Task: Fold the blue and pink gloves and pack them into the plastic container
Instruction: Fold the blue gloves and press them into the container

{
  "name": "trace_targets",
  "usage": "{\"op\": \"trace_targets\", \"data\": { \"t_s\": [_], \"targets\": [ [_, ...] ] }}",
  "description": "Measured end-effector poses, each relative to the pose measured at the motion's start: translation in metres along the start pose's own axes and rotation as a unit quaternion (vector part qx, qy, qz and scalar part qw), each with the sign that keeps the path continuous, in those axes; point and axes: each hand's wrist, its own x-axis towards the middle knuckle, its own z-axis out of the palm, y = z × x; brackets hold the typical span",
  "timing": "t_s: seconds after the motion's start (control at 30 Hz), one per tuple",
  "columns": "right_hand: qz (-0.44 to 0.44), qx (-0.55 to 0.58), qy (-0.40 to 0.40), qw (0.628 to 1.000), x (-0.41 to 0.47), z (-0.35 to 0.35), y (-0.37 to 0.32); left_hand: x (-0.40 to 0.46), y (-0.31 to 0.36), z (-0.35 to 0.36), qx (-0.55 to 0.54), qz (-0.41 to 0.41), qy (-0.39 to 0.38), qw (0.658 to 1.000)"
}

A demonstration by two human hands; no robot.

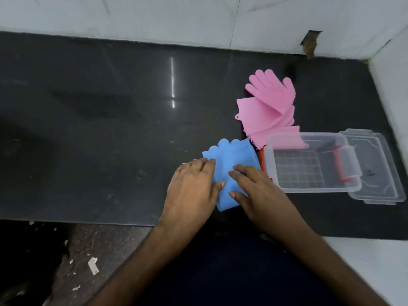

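Note:
The blue gloves (231, 157) lie folded on the dark counter, fingertips pointing away from me. My left hand (192, 186) presses flat on their left side, and my right hand (254, 186) presses on their right side with straight fingers. The pink gloves (267, 107) lie unfolded behind them, one cuff hanging over the rim of the clear plastic container (313, 188). The container stands open to the right of the blue gloves, with an orange clip on each side.
The container's clear lid (379, 173) lies beneath and to the right of it. A white tiled wall runs along the back and right of the black counter (110, 129). The counter's front edge is just below my wrists, with floor at lower left.

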Motion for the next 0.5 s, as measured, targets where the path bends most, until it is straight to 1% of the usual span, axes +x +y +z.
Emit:
{"op": "trace_targets", "data": {
  "t_s": [0.07,0.13,0.23,0.33,0.43,0.5],
  "targets": [
    [0.010,-0.031,-0.028,0.999,-0.001,0.013,-0.003,-0.001,-0.010,0.006,0.000,0.011,-0.020,1.000],
    [0.006,-0.065,-0.036,0.997,-0.004,0.021,-0.002,-0.002,-0.016,0.011,-0.003,0.019,-0.036,0.999],
    [0.021,-0.072,-0.046,0.996,-0.010,0.032,-0.001,-0.007,-0.026,0.012,-0.035,0.024,-0.058,0.997],
    [0.012,-0.093,-0.061,0.994,-0.013,0.042,0.005,-0.011,-0.034,0.012,-0.032,0.029,-0.060,0.997],
    [-0.008,-0.104,-0.030,0.994,-0.017,0.050,0.016,-0.014,-0.040,0.012,-0.033,0.028,-0.059,0.997],
    [-0.053,-0.123,-0.002,0.991,-0.021,0.056,0.027,-0.016,-0.040,0.011,-0.042,0.029,-0.060,0.997]
  ]
}}
